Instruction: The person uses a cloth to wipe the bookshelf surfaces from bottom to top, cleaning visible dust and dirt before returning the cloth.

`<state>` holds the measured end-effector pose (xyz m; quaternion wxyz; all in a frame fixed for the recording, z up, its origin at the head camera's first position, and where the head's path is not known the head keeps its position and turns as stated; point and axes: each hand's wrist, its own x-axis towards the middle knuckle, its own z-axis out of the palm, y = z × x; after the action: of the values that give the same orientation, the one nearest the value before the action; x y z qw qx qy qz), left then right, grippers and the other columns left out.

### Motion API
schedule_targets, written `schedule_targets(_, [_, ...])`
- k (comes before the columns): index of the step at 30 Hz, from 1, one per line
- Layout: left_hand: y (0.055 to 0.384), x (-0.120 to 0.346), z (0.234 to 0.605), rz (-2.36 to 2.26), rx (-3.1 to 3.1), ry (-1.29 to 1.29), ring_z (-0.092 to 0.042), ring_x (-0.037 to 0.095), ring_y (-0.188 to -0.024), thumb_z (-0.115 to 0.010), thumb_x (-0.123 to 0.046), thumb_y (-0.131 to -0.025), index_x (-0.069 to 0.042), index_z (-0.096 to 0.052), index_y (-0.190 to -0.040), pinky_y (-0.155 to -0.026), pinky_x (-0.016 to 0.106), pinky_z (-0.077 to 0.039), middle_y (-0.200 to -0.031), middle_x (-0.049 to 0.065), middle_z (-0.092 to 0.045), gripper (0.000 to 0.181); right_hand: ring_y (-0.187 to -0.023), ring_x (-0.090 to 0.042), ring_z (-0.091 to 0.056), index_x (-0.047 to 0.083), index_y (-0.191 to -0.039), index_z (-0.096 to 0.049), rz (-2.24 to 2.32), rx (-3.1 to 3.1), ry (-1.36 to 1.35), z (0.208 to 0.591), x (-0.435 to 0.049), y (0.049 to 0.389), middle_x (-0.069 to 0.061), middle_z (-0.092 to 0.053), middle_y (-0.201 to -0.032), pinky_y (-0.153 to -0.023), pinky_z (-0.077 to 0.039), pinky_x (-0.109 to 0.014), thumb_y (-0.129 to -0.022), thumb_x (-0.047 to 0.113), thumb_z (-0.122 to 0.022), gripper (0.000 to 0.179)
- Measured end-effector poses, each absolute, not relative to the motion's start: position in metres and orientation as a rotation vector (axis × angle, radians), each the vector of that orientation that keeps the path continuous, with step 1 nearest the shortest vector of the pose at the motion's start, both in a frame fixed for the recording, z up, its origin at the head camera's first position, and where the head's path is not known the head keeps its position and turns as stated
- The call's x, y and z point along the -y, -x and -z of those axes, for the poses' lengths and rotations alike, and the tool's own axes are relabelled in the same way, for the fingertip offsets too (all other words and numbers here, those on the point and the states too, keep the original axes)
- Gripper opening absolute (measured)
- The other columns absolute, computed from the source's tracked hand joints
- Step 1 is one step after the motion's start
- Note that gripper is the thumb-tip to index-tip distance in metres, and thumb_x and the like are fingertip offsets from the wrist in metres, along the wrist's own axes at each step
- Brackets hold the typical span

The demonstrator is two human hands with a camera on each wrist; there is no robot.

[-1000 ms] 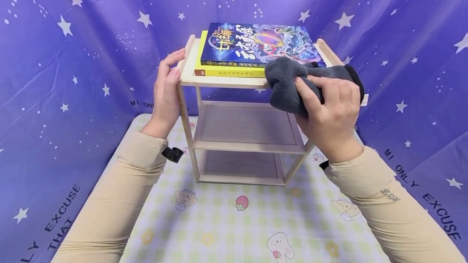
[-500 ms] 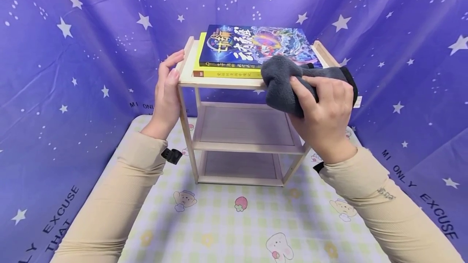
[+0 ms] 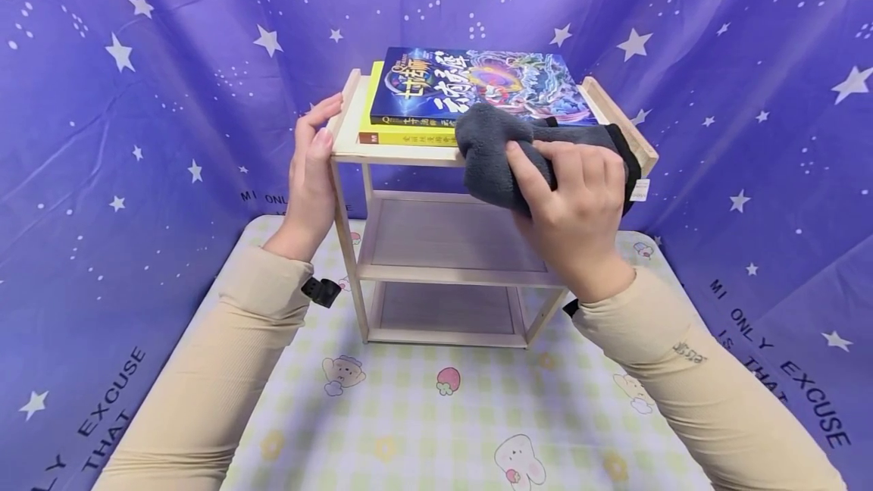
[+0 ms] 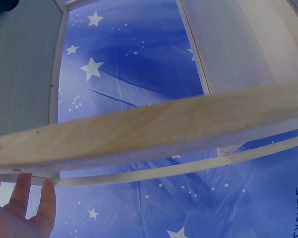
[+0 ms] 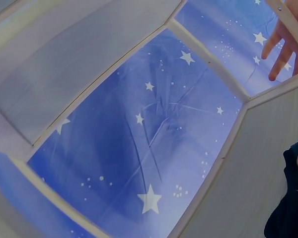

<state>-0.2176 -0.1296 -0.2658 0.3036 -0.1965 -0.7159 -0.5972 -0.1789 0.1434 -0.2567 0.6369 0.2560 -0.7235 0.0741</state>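
A small wooden three-tier shelf [image 3: 458, 276] stands on the table, its two lower tiers bare. On its top board lie two books, a yellow book [image 3: 409, 137] beneath a blue book [image 3: 477, 82] with a colourful cover. My left hand [image 3: 312, 180] rests against the left side of the top, fingers fairly straight; the right wrist view shows those fingers from below. My right hand [image 3: 576, 211] grips a bunched dark grey plush cloth [image 3: 494, 157] with black trim and a white tag. The cloth lies over the front edge of the top board, covering part of both books' spines.
Under the shelf is a table with a green-and-white checked cloth [image 3: 409, 430] printed with cartoon figures. A purple curtain [image 3: 198, 36] with white stars surrounds it at the back and sides. Raised side rails [image 3: 617, 123] border the shelf's top.
My right hand has slid the grey cloth leftward along the front edge of the top board, uncovering the right rail's front end. The left hand stays at the left side.
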Motion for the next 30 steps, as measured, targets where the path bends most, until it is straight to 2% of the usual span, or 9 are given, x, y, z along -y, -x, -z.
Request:
schedule_targets(12, [0.220, 0.127, 0.268, 1.584, 1.849, 0.537, -0.034, 0.011, -0.143, -0.031, -0.038, -0.094, -0.001, -0.044, -0.138, -0.117, 0.030, -0.026, -0.151, 0.006, -0.043, 0.059, -0.085, -0.038, -0.057, 0.016, -0.117, -0.065, -0.107, 1.632, -0.614, 0.256, -0.126, 0.183, -0.014, -0.064, -0.099, -0.078, -0.043, -0.054, -0.089, 0.010, -0.060, 0.028])
schedule_targets(19, [0.220, 0.125, 0.266, 1.627, 1.827, 0.515, -0.038, 0.010, -0.140, -0.033, -0.040, -0.093, -0.003, -0.047, -0.136, -0.113, 0.029, -0.029, -0.150, 0.004, -0.045, 0.058, -0.085, -0.036, -0.057, 0.017, -0.116, -0.065, -0.076, 1.605, -0.616, 0.255, -0.114, 0.185, -0.013, -0.064, -0.099, -0.079, -0.044, -0.051, -0.090, 0.010, -0.062, 0.027])
schedule_targets(30, [0.220, 0.126, 0.268, 1.615, 1.828, 0.533, -0.033, 0.011, -0.143, -0.031, -0.039, -0.093, -0.004, -0.045, -0.138, -0.117, 0.031, -0.026, -0.151, 0.004, -0.042, 0.059, -0.083, -0.032, -0.058, 0.017, -0.114, -0.066, -0.040, 1.578, -0.632, 0.254, -0.098, 0.188, -0.012, -0.064, -0.097, -0.077, -0.045, -0.048, -0.091, 0.009, -0.064, 0.025])
